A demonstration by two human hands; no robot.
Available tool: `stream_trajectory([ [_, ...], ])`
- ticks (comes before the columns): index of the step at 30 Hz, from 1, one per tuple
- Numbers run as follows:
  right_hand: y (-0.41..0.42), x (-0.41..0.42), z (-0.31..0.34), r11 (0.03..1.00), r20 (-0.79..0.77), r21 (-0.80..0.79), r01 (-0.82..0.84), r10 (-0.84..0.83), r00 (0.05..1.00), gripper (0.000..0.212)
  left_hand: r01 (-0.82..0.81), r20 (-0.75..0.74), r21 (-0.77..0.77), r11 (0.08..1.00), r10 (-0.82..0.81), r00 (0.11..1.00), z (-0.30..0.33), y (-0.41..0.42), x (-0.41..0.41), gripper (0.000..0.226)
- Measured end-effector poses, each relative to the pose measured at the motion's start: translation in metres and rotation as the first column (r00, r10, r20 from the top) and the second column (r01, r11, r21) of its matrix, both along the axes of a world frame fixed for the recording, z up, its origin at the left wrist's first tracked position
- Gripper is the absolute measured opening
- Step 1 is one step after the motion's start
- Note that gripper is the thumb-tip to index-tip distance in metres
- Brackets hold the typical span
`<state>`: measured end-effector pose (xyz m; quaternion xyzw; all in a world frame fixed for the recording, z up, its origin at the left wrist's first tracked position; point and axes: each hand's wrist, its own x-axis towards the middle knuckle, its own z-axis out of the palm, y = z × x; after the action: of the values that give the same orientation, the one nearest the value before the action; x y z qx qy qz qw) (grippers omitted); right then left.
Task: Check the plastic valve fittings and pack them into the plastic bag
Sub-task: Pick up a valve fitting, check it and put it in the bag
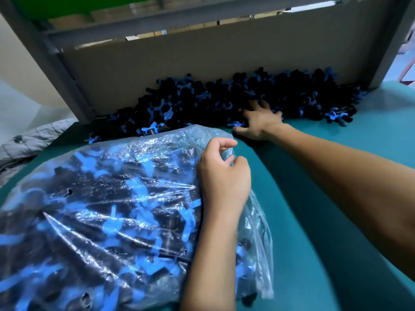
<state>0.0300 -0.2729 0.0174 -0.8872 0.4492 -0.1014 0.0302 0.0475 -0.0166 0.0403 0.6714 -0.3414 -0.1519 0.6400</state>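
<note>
A clear plastic bag (94, 198) stuffed with black-and-blue valve fittings lies on the teal table at lower left. My left hand (222, 176) grips the bag's open edge near its top right corner, fingers curled round the film. A long loose pile of the same fittings (202, 99) runs along the foot of a cardboard wall. My right hand (260, 122) reaches into the front of that pile with fingers spread over the fittings; whether it holds one is hidden.
The teal table (314, 198) stretches right and forward of the bag. A brown cardboard wall (179, 59) backs the pile, with grey metal frame posts (56, 70) at its sides. Grey padded fabric (29, 140) lies off the table's left edge.
</note>
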Motion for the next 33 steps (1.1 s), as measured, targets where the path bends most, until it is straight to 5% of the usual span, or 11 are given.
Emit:
stream_trajectory([
  [6, 0.025, -0.051, 0.005, 0.996, 0.008, -0.009, 0.084, -0.084, 0.996, 0.069, -0.024, 0.033, 0.034, 0.999, 0.022, 0.999, -0.001, -0.005, 0.005, 0.029],
  [13, 0.107, -0.105, -0.002, 0.953, 0.155, -0.302, -0.018, 0.068, 0.986, 0.024, -0.006, 0.038, 0.076, 0.997, 0.003, 0.999, 0.002, 0.000, 0.001, 0.026],
  [17, 0.140, -0.123, -0.003, 0.985, 0.372, -0.165, -0.047, 0.106, 0.922, 0.023, 0.021, 0.075, 0.064, 0.998, -0.026, 0.997, 0.004, 0.001, -0.002, 0.023],
  [21, 0.163, -0.136, -0.004, 0.988, 0.778, 0.155, -0.012, -0.115, 0.617, 0.013, 0.070, 0.132, 0.084, 0.994, -0.080, 0.988, 0.004, 0.002, -0.004, 0.023],
  [24, 0.168, -0.141, -0.010, 0.942, 0.856, 0.336, -0.018, -0.297, 0.424, 0.037, 0.133, 0.192, 0.125, 0.983, -0.156, 0.969, 0.004, 0.002, -0.005, 0.026],
  [27, 0.165, -0.147, -0.015, 0.838, 0.878, 0.475, -0.267, -0.432, 0.206, 0.046, 0.192, 0.231, 0.148, 0.970, -0.222, 0.947, 0.001, 0.000, -0.005, 0.024],
  [29, 0.165, -0.150, -0.015, 0.776, 0.883, 0.467, -0.423, -0.433, 0.181, 0.040, 0.222, 0.228, 0.153, 0.963, -0.253, 0.940, 0.000, -0.001, -0.006, 0.017],
  [33, 0.168, -0.152, -0.015, 0.685, 0.878, 0.479, -0.550, -0.363, 0.312, 0.031, 0.350, 0.154, 0.172, 0.921, -0.376, 0.914, 0.001, 0.000, -0.009, 0.016],
])
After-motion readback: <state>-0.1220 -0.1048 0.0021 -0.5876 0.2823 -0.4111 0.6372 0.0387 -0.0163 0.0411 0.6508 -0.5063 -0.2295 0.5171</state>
